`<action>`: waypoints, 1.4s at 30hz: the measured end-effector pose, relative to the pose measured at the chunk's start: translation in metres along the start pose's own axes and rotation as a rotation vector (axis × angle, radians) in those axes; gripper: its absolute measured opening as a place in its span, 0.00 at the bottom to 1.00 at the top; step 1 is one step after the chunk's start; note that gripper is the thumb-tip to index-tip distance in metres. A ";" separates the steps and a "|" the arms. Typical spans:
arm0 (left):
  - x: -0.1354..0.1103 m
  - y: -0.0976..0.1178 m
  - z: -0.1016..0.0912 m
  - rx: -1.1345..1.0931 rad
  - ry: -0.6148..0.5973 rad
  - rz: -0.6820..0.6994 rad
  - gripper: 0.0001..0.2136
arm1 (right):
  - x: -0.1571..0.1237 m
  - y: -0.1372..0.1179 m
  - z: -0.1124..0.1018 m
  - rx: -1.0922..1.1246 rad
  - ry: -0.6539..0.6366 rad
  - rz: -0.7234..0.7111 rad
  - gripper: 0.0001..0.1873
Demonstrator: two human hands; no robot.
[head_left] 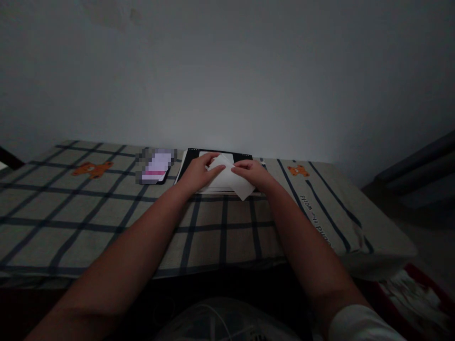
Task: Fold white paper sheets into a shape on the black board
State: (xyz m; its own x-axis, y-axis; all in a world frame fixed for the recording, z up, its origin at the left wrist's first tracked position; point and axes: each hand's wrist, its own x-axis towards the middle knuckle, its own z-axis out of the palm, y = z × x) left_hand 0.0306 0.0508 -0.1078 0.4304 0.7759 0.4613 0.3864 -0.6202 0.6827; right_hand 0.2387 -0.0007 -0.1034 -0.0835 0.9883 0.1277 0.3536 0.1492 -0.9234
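Between my two hands is a white sheet of paper (pixel 232 179), partly folded, one corner pointing down towards me. My left hand (pixel 201 171) grips its upper left side, thumb on top and fingers behind. With thumb and forefinger pinched together, my right hand (pixel 254 171) holds the paper's upper right edge. Beneath lies a black-covered notebook or pad (pixel 194 154) with punched holes along its far edge. Another pale sheet shows behind the folded one on the black cover. The fingertips behind the paper are partly hidden.
A phone (pixel 156 166) with a lit, partly blurred screen lies left of the notebook. Checked cloth (pixel 209 227) with orange bear prints covers the table, which meets a grey wall (pixel 227 85). On the floor at lower right, a red-rimmed container (pixel 419 270) holds whitish stuff.
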 end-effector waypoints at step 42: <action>0.004 -0.005 -0.001 -0.767 -0.007 -0.436 0.18 | 0.005 -0.001 -0.006 0.401 0.232 0.117 0.10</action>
State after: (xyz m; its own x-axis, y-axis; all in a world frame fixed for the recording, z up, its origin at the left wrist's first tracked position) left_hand 0.0296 0.0569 -0.1088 0.3785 0.9230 0.0692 -0.1353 -0.0187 0.9906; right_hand 0.2432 0.0040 -0.0995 0.1621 0.9855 0.0497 -0.0426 0.0573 -0.9974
